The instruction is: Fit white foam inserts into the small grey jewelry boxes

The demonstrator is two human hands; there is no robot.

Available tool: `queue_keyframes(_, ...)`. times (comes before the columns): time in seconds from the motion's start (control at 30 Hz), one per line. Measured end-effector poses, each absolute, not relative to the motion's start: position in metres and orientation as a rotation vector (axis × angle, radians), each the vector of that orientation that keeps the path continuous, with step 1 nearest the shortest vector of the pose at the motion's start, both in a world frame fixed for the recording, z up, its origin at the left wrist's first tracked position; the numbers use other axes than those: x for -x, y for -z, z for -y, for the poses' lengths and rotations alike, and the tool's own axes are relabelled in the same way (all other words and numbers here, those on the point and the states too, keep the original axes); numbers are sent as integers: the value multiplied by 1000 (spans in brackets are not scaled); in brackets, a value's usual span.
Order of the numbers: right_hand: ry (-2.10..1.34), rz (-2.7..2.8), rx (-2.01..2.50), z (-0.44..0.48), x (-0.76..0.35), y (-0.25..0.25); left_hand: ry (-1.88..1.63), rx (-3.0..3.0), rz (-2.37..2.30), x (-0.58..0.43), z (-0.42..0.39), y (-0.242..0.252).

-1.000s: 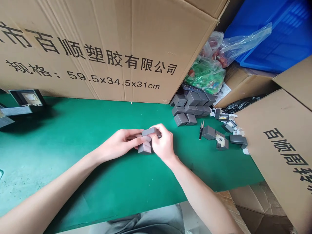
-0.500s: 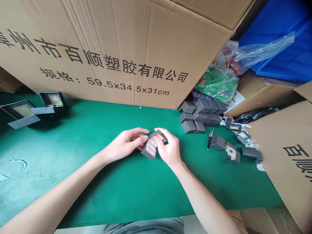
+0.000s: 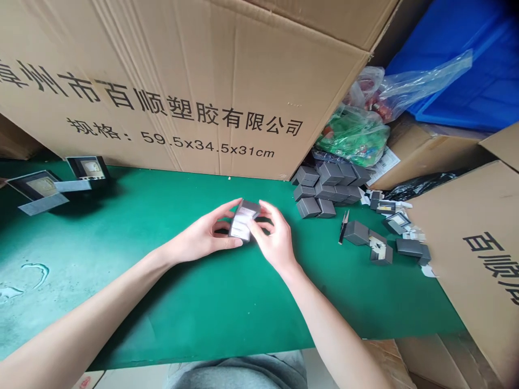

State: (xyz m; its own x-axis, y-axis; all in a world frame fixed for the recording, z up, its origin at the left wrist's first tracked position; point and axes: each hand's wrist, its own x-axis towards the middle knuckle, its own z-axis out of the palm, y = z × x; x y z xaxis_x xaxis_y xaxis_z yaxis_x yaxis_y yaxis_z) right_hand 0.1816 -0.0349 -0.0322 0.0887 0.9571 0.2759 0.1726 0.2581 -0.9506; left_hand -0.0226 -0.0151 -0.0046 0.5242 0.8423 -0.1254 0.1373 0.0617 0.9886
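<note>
A small dark grey jewelry box (image 3: 242, 221) with a pale lining stands lifted in front of me, its lining turned towards me. My left hand (image 3: 205, 233) is closed on the box's left side, fingers at the top and thumb along the lower edge. From the right, my right hand (image 3: 274, 237) holds it too, with the thumb against the lining and a finger at the upper right corner. Its far side is hidden.
A big cardboard carton (image 3: 174, 70) stands behind the green table (image 3: 182, 319). On the right are stacked grey boxes (image 3: 324, 189), tweezers (image 3: 344, 227), an opened box with white stuff (image 3: 380, 248) and a plastic bag (image 3: 357, 132). Two open display boxes (image 3: 38, 186) stand left.
The box has moved slightly up and left and turned more upright, its lining now facing me. My left thumb has gone from its upper edge to its lower edge.
</note>
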Motion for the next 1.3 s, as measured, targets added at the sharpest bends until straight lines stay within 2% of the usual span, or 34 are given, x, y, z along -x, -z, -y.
queue_keyframes(0.37, -1349, 927, 1217, 34, -175, 17, -792, -1459, -951, 17, 15, 8)
queue_keyframes(0.7, -1356, 903, 1200, 34, -171, 14, -805, -1473, -966, 13, 16, 1)
queue_keyframes(1.0, -1405, 758, 1115, 33, -171, 10, -937, -1602, -855, 3, 27, 14)
queue_keyframes(1.3, -1444, 803, 1170, 33, -172, 9, -835, -1813, -963, 4, 26, 12)
